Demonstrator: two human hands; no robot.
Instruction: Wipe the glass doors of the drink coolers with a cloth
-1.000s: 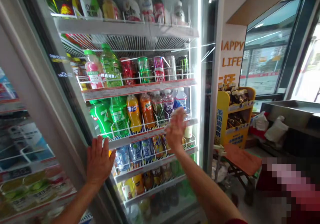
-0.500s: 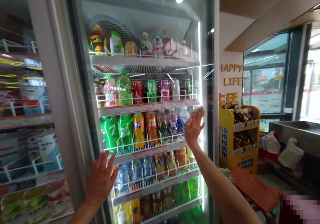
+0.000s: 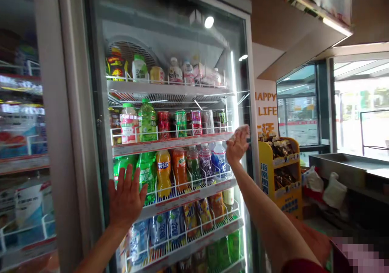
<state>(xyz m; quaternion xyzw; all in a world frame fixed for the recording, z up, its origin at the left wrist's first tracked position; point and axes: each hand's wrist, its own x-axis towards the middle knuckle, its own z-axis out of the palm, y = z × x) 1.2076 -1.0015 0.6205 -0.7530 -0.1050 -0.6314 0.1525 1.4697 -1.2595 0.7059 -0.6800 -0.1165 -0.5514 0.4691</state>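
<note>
My right hand (image 3: 237, 148) is pressed to the glass door (image 3: 170, 17) of a drinks fridge, near its right edge, over the bright light strip. Under its fingers is a pale, crumpled cloth (image 3: 244, 128), partly hidden by the hand. My left hand (image 3: 127, 198) is raised with its fingers spread, at or close to the lower left of the glass; whether it touches cannot be made out. Behind the glass, orange soda bottles (image 3: 163, 171), green bottles (image 3: 147, 121) and cans (image 3: 180, 123) stand on wire-fronted shelves.
A thick grey door frame (image 3: 73, 102) divides this door from another fridge section on the left. To the right stands a yellow snack rack (image 3: 263, 175). Beyond it are a metal counter (image 3: 349, 161) and white plastic bags (image 3: 335, 190). Windows lie at the far right.
My right hand has slid slightly up and right across the glass with the cloth. My left hand has risen in front of the green bottles. The view has shifted, showing the fridge's top edge.
</note>
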